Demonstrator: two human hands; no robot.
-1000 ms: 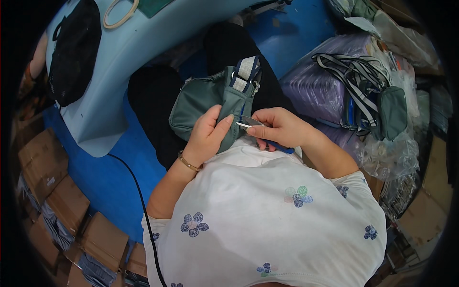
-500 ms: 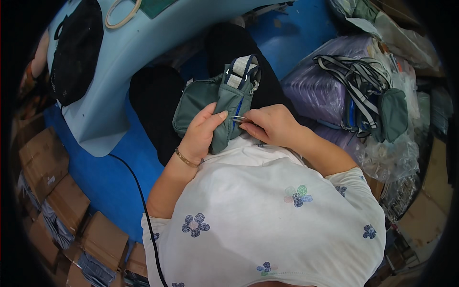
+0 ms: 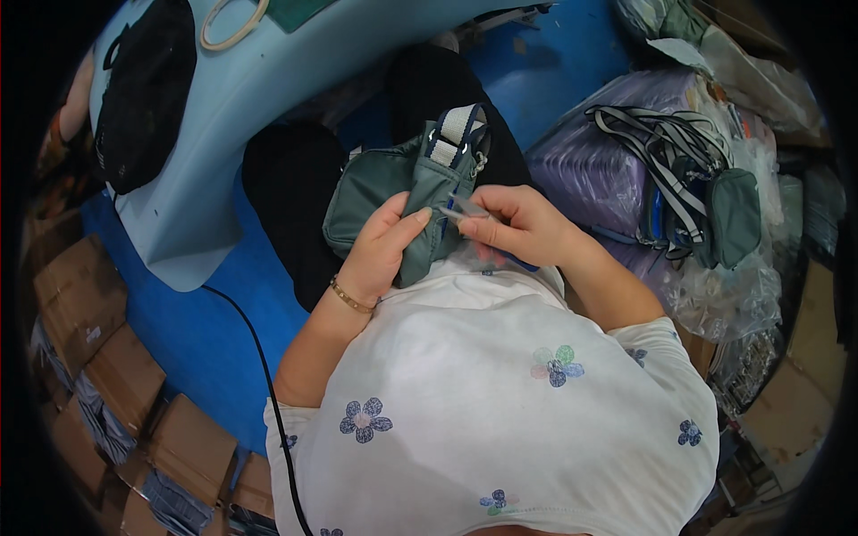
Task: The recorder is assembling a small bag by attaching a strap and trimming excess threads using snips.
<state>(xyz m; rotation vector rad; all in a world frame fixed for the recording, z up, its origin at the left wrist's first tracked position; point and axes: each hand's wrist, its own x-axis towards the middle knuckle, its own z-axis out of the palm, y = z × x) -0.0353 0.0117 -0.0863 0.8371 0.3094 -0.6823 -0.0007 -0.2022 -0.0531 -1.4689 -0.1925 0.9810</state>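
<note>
A dark green fabric bag [image 3: 368,192] lies across my lap, its grey-and-navy webbing strap [image 3: 458,125] folded at the far end. My left hand [image 3: 380,250] is closed on the bag's near edge, thumb on top, beside a seam. In my right hand [image 3: 523,223] are small metal thread snips [image 3: 462,213], their blades pointing left at the seam near a strip of blue trim. Whether the tips touch the fabric I cannot tell. Some fingers of the right hand are hidden behind the snips.
A pale blue table [image 3: 268,80] bears a black cloth item [image 3: 147,98] and a tape roll [image 3: 231,20]. To the right, another green bag [image 3: 733,217] with straps lies by a purple plastic-wrapped stack [image 3: 585,165]. Cardboard boxes [image 3: 192,447] stand lower left. Another person's arm shows far left.
My right hand has turned and shifted slightly right, and more of the snips' blades now shows. The left hand and the bag stay nearly in place.
</note>
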